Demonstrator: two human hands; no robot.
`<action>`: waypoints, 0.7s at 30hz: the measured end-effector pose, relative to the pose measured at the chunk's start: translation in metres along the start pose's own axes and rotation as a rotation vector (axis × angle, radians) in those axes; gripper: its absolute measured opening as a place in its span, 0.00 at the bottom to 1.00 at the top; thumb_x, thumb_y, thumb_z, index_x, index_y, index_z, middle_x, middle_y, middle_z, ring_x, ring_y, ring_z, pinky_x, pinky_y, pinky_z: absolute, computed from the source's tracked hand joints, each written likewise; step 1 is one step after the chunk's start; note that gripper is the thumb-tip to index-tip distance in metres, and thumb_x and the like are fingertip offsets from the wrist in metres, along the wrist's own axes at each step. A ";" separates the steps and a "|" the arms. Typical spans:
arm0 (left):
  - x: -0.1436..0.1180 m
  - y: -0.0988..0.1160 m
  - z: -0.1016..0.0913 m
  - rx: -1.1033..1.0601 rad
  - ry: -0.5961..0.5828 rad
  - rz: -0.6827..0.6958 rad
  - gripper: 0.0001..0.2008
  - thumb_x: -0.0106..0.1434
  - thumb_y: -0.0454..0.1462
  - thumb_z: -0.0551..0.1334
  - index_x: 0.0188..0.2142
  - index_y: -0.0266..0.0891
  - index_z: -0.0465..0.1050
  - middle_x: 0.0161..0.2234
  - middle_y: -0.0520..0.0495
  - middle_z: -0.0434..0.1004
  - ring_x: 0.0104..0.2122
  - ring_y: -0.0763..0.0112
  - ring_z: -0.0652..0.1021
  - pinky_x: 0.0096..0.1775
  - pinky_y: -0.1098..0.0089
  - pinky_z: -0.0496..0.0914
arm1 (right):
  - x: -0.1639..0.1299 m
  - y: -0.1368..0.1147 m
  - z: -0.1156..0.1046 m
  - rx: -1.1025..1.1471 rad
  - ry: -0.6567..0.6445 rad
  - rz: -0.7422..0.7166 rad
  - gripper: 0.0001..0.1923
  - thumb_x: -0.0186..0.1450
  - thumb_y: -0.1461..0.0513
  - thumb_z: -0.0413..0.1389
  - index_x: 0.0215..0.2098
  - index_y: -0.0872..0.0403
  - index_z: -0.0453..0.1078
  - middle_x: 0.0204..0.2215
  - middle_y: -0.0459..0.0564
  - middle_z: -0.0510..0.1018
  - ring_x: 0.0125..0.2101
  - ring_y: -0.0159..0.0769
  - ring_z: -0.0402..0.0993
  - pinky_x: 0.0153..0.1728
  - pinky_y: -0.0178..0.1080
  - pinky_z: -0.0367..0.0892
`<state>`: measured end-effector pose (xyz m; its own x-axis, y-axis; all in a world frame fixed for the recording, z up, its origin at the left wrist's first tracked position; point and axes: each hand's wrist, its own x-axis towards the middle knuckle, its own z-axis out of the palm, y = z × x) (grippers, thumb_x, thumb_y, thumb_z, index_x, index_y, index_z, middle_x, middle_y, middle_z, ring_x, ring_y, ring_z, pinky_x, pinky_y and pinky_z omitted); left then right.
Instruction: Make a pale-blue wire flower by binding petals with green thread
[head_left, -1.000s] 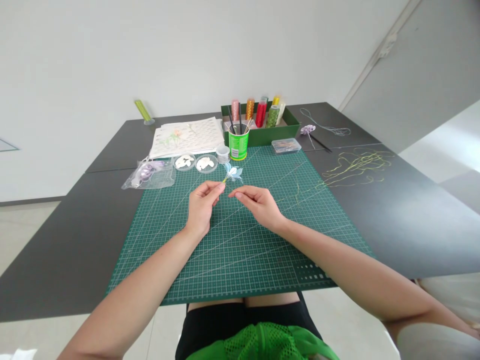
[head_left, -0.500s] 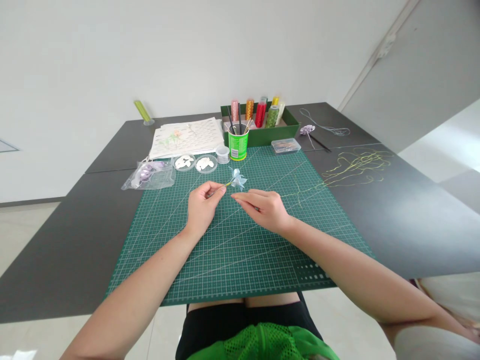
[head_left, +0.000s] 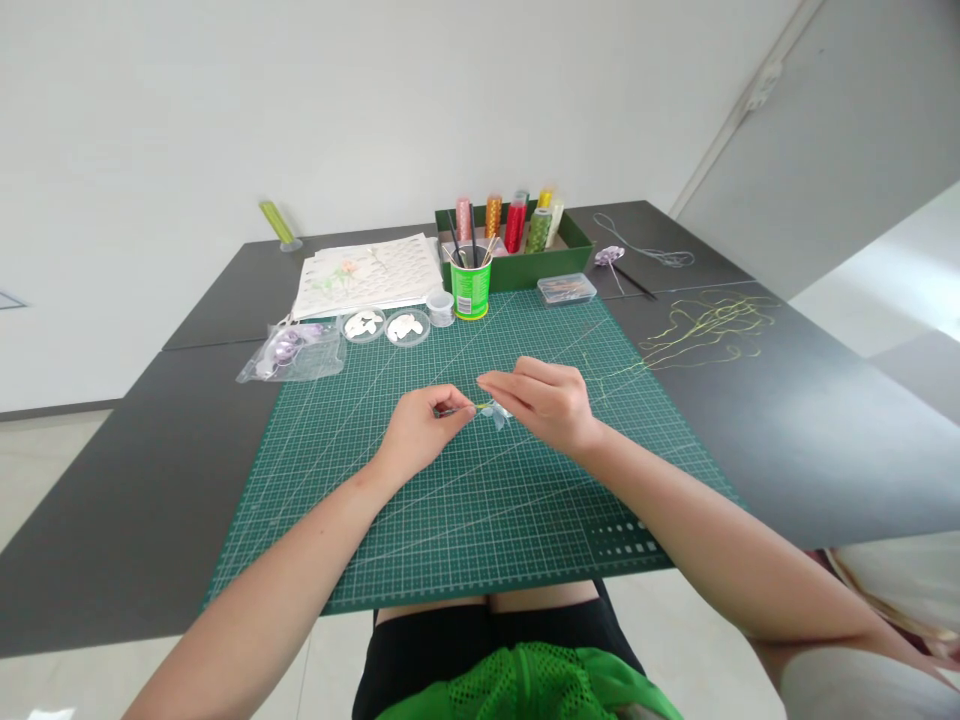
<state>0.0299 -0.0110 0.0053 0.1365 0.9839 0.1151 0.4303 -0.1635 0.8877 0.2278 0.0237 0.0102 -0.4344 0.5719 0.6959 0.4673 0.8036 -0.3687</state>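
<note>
My left hand (head_left: 424, 425) pinches the thin green stem of a small pale blue fabric flower (head_left: 498, 414) between thumb and fingertips. The flower lies sideways above the mat, its petals pointing right, partly hidden by my right hand (head_left: 544, 395). That hand is closed in a pinch just above the stem and the blossom. A yellow-green thread (head_left: 645, 362) runs from the table on the right up to my right hand; its end at the fingertips is too fine to see.
A green cutting mat (head_left: 450, 530) covers the table's middle. Behind it are dishes of white pieces (head_left: 406, 327), a green can (head_left: 471, 292) of tools, a box (head_left: 525, 270) of thread spools and a clear case (head_left: 566, 289). A plastic bag (head_left: 292, 350) lies left, a purple flower (head_left: 609, 257) right.
Both hands and the blue flower have shifted nearer and a little right. The right hand has risen from below the stem to above it, now partly covering the blossom.
</note>
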 end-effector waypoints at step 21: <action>-0.003 0.001 0.001 -0.028 -0.218 0.070 0.05 0.58 0.37 0.67 0.27 0.44 0.81 0.27 0.51 0.82 0.29 0.67 0.77 0.34 0.68 0.68 | 0.009 0.031 0.003 0.265 -0.173 0.234 0.11 0.67 0.56 0.60 0.32 0.53 0.82 0.20 0.42 0.66 0.21 0.28 0.57 0.26 0.36 0.57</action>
<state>0.0309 -0.0141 0.0054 0.3561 0.9310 0.0805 0.3888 -0.2259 0.8932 0.2362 0.0540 0.0034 -0.4738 0.7457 0.4684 0.3637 0.6501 -0.6672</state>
